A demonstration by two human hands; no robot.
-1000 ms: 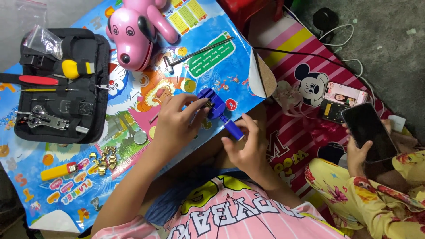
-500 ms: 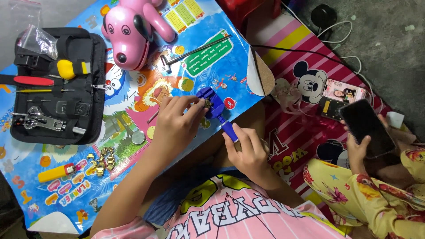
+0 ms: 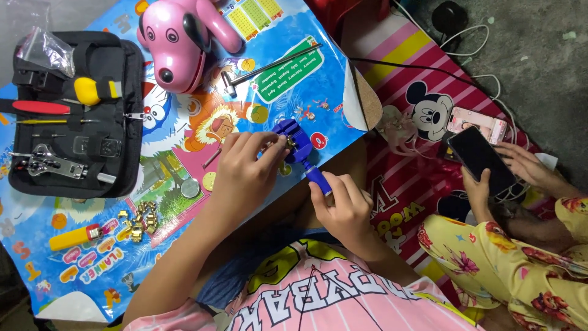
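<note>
A small blue link-remover tool (image 3: 295,138) rests on the colourful cartoon-print table (image 3: 184,245). My left hand (image 3: 244,173) curls over its left side, fingertips pinching a gold piece at the tool's body. Its blue screw handle (image 3: 318,179) points toward me, and my right hand (image 3: 344,208) grips that handle between thumb and fingers. A pile of several gold watch links (image 3: 138,220) lies left of my left forearm.
An open black tool case (image 3: 131,132) with a red screwdriver, yellow-handled tool and pliers lies at the left. A pink toy dog (image 3: 177,46), a small hammer (image 3: 269,64) and a yellow tool (image 3: 73,237) sit on the table. At right another person's hands hold a phone (image 3: 484,160).
Both hands stay on the blue tool; my right hand has shifted slightly on the handle. The view has drifted a little.
</note>
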